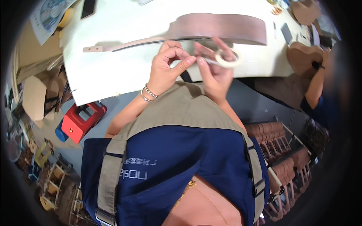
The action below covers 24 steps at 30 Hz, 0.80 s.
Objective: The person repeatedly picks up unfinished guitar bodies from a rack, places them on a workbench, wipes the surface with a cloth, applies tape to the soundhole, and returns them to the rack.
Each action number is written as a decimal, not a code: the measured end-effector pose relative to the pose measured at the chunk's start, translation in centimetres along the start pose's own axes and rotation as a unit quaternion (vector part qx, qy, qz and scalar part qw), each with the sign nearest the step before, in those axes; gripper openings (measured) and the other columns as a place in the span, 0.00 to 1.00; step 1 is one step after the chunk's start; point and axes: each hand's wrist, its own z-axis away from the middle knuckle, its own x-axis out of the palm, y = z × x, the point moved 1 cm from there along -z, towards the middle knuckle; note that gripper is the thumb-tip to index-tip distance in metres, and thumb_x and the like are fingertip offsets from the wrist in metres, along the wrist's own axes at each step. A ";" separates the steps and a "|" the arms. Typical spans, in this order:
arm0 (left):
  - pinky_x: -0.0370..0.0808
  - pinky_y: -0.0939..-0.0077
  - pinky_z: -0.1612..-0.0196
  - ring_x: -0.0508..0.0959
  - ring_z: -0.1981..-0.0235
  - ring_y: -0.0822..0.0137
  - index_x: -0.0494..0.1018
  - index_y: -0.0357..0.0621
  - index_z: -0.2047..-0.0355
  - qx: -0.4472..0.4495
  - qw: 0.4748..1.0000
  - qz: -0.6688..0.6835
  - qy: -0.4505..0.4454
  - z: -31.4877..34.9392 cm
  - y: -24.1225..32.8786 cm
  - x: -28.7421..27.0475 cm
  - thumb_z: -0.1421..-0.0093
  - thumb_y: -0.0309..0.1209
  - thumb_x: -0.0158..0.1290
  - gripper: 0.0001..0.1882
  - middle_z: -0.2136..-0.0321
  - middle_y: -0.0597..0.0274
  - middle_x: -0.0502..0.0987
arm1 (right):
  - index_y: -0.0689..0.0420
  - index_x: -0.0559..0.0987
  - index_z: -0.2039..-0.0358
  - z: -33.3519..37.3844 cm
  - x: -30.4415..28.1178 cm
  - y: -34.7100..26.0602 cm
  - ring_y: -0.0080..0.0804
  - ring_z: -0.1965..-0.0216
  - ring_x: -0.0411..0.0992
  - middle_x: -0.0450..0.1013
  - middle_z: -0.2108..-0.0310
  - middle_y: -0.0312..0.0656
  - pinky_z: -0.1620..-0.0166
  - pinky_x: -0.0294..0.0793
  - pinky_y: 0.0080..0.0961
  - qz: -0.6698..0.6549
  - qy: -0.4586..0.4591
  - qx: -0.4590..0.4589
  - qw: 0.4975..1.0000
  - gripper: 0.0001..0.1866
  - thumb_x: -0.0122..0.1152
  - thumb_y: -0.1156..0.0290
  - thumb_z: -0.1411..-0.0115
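Observation:
A roll of white masking tape hangs around a finger of my right hand, whose thumb and fingertips close on the strip coming off it. My left hand pinches with thumb and forefinger right beside the right thumb, at the strip's end. The very tip of the tape is hidden between the fingers. Just beyond both hands an unfinished brown guitar lies on its side, its neck pointing left. Neither hand clearly touches it.
The guitar rests on a white-covered table. A phone lies at the far left. A red stool-like object stands on the floor at left. Another person's arm is by a guitar body at right. Racked guitars stand lower right.

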 end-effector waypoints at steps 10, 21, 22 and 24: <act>0.69 0.76 0.51 0.74 0.62 0.73 0.73 0.37 0.64 -0.190 0.959 0.010 0.209 2.7 -5.4 -22.0 0.43 0.30 0.55 0.10 0.67 0.65 0.75 | 0.63 0.50 0.37 -4.9 -14.3 -2.0 0.38 0.40 0.56 0.57 0.42 0.52 0.42 0.59 0.31 0.259 0.219 -0.136 0.931 0.36 0.55 0.78 0.42; 0.71 0.72 0.50 0.75 0.60 0.67 0.73 0.33 0.62 -0.258 0.949 0.031 0.180 1.1 -5.1 -22.5 0.42 0.29 0.54 0.11 0.66 0.59 0.77 | 0.64 0.48 0.37 -6.4 -16.0 1.4 0.27 0.50 0.64 0.65 0.52 0.42 0.48 0.69 0.23 0.202 0.217 -0.161 0.941 0.36 0.54 0.83 0.43; 0.71 0.72 0.50 0.75 0.61 0.67 0.73 0.33 0.62 -0.261 0.948 0.031 0.183 1.1 -5.0 -22.4 0.42 0.29 0.54 0.11 0.66 0.59 0.77 | 0.64 0.49 0.37 -6.5 -16.0 1.4 0.27 0.50 0.64 0.65 0.52 0.41 0.48 0.69 0.23 0.200 0.218 -0.161 0.942 0.36 0.55 0.83 0.43; 0.71 0.72 0.50 0.76 0.61 0.67 0.73 0.33 0.62 -0.259 0.948 0.030 0.181 1.1 -5.1 -22.4 0.42 0.29 0.54 0.11 0.66 0.59 0.77 | 0.64 0.50 0.37 -6.5 -16.2 1.5 0.27 0.50 0.64 0.65 0.53 0.41 0.48 0.69 0.23 0.197 0.220 -0.162 0.942 0.36 0.55 0.83 0.43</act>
